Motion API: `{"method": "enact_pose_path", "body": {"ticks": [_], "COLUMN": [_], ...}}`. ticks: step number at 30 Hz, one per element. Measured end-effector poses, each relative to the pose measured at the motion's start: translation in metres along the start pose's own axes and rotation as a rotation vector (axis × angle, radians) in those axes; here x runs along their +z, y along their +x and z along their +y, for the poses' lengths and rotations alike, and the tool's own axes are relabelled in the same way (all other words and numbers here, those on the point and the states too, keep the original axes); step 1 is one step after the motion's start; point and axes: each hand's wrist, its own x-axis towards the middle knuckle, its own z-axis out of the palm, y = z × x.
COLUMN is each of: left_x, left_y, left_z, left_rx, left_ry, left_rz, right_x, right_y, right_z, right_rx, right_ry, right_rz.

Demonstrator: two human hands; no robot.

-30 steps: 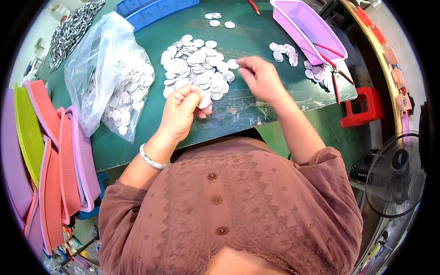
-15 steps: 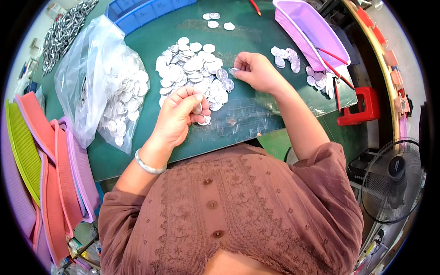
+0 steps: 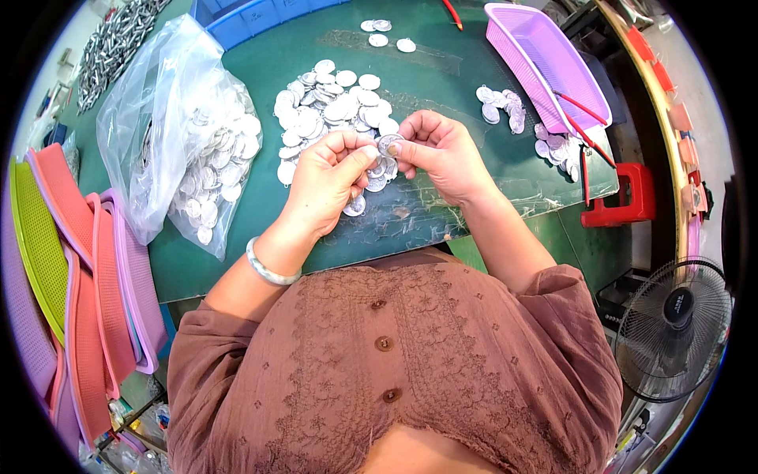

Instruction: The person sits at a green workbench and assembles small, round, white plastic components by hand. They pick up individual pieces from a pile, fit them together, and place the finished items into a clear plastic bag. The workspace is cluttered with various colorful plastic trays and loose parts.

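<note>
My right hand point(image 3: 444, 158) pinches a round silver medal point(image 3: 389, 144) between thumb and fingers, its face turned up. Right beside it, my left hand point(image 3: 335, 178) is closed, thumb pressed on bent fingers at the medal's left edge; its fingers hide most of what they grip. Under and beyond both hands spreads a loose pile of similar silver medals point(image 3: 320, 103), some showing small loops at the rim. One medal point(image 3: 354, 205) lies just below my left fingers, near the table's front edge.
Left of the pile slumps a clear plastic bag point(image 3: 150, 126) full of medals. A blue bin point(image 3: 264, 16) and a purple basket point(image 3: 545, 63) stand at the back. Red-handled pliers point(image 3: 584, 130) and small medal groups point(image 3: 503, 107) lie right. Stacked baskets point(image 3: 87, 284) are at the left.
My right hand has moved left from beside the pile, bringing its medal up to my left hand. My left hand has shifted slightly to the right and up.
</note>
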Motion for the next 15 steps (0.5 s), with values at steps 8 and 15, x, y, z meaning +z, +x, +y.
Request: {"method": "enact_pose_path", "body": {"ticks": [8,15], "left_x": [-0.009,-0.033], "left_y": [0.008,0.010], "left_z": [0.013,0.015], "left_rx": [-0.065,0.005], "left_ry": [-0.020,-0.090], "left_rz": [-0.067,0.000], "right_x": [-0.017,-0.063], "right_y": [0.018,0.062], "right_z": [-0.023,-0.022], "right_rx": [0.026,-0.594], "right_ry": [-0.093,-1.290], "right_rz": [0.054,0.366]}}
